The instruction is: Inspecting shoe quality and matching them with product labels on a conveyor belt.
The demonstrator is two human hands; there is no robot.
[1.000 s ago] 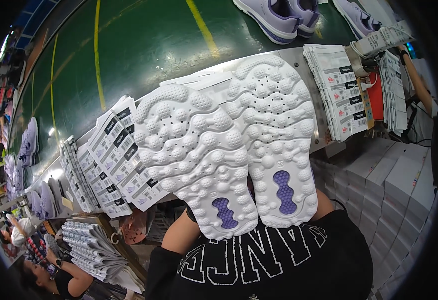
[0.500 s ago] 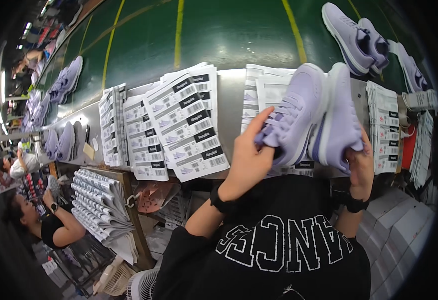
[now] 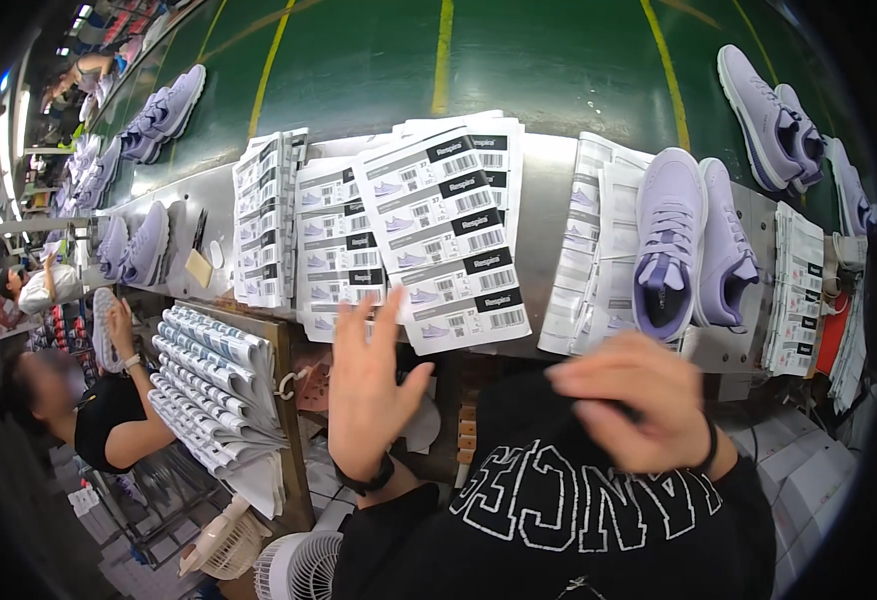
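I'm seeing both hands hanging free, gripping nothing: left hand (image 3: pixel 367 392) spreading its fingers just below the label sheets (image 3: pixel 446 240), right hand (image 3: pixel 641 408) loosely curling beneath the lilac shoes (image 3: pixel 692 243), which are lying side by side on the desk (image 3: pixel 549 180).

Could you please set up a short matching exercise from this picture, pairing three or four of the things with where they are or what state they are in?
Things:
1. pair of lilac shoes
2. left hand
3. right hand
4. white fan

Places or states:
A. open, fingers spread, just below the fanned label sheets
B. down on the floor, at the lower edge of the picture
C. side by side on the steel bench, toes pointing away
D. bent over the dark shirt, close to the chest

Pairs: 1-C, 2-A, 3-D, 4-B
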